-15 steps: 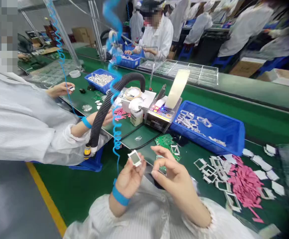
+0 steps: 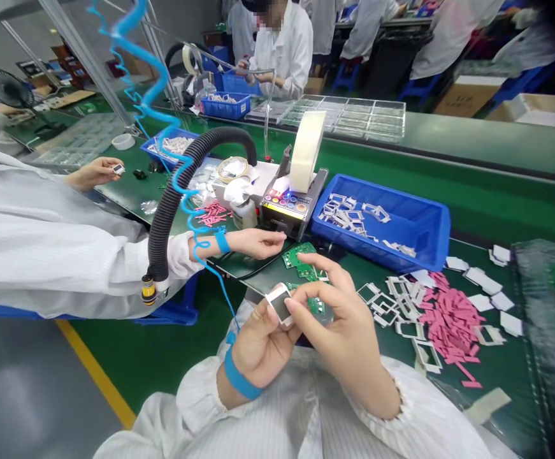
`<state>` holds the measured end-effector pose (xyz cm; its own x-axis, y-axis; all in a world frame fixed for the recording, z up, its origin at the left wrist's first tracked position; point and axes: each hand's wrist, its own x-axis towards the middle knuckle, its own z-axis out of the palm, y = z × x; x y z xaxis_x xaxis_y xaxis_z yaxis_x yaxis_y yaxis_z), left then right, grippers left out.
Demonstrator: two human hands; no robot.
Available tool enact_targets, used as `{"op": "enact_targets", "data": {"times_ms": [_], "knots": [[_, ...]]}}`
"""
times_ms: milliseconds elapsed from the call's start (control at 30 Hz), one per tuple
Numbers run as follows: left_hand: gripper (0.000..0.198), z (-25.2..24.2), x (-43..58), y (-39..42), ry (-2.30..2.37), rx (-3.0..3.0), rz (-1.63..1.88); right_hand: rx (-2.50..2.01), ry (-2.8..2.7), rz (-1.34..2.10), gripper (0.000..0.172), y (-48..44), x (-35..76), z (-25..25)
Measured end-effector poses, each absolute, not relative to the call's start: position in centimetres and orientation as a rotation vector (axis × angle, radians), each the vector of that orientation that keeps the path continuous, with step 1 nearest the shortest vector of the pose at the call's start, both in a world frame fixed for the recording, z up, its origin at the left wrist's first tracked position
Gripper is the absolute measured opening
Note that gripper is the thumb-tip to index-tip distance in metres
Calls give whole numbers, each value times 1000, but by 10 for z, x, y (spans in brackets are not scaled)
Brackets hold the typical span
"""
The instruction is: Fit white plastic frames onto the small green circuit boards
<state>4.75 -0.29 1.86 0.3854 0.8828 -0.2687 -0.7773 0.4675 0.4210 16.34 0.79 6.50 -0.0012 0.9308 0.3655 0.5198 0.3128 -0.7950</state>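
A small grey display in a white frame (image 2: 277,307) is pinched between the thumb and fingers of my left hand (image 2: 262,347), which wears a blue wrist strap (image 2: 239,377). My right hand (image 2: 341,319) meets the display's right side, thumb at its face and index finger at the upper edge; the other fingers are raised. Whether a smaller piece sits between those fingertips I cannot tell. Behind my hands lie green circuit boards (image 2: 298,255), partly hidden. Right of my right hand are loose white frames (image 2: 396,305) and a heap of pink strips (image 2: 452,315).
A blue bin (image 2: 442,237) with white frames stands beyond, beside a tape dispenser (image 2: 287,207) carrying a cream roll. White pieces (image 2: 482,280) lie at right. At left, a co-worker's hand (image 2: 258,243) reaches over the bench, near a black hose (image 2: 157,210) and blue coiled cord (image 2: 162,76).
My hands have come together: the right fingers now touch the display that the left hand holds. The co-worker's nearer hand has moved right toward the tape dispenser. The whole view has shifted somewhat.
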Motion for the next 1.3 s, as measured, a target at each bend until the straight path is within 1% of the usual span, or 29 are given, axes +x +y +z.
{"op": "enact_targets", "data": {"times_ms": [167,267,367,433,467,533,567,600,667,733,800,867,967,1067,1100,1167,1200,1300], "knots": [[29,17,47,-1,478,224,1081,-1349,-1657,626,15,11,167,67],[27,18,47,-2,480,163,1088,-1361,-1662,609,15,12,167,66],[27,19,48,-3,488,113,1093,-1368,-1700,501,14,13,164,60],[27,18,48,-3,519,105,1102,-1364,-1743,303,5,15,162,54],[28,18,47,-3,540,109,1104,-1336,-1790,174,7,15,162,51],[25,16,41,-2,579,152,1077,-1217,-1957,-28,22,14,163,46],[24,15,36,-2,590,198,1032,-1141,-2062,-66,27,13,165,44],[23,14,31,-2,599,259,972,-1070,-2163,-53,28,11,167,42],[24,10,19,-3,622,396,828,-985,-2293,85,26,5,174,41],[26,5,8,-5,650,522,697,-944,-2314,307,22,-1,179,41],[29,1,3,-9,669,583,640,-902,-2259,477,13,-8,182,40],[38,-3,5,-14,674,579,655,-870,-2173,467,6,-15,183,40],[51,-5,14,-19,633,479,707,-837,-2103,287,10,-21,182,37],[48,-7,22,-19,550,365,725,-786,-2110,250,7,-19,187,29],[46,-7,23,-18,540,341,749,-793,-2101,274,11,-16,191,25],[42,-10,21,-14,555,321,813,-952,-2050,341,21,-8,204,12],[41,-11,18,-12,577,314,848,-1095,-2028,373,23,-3,211,5],[42,-16,6,-4,643,285,911,-1541,-2071,406,18,10,231,-15]]}}
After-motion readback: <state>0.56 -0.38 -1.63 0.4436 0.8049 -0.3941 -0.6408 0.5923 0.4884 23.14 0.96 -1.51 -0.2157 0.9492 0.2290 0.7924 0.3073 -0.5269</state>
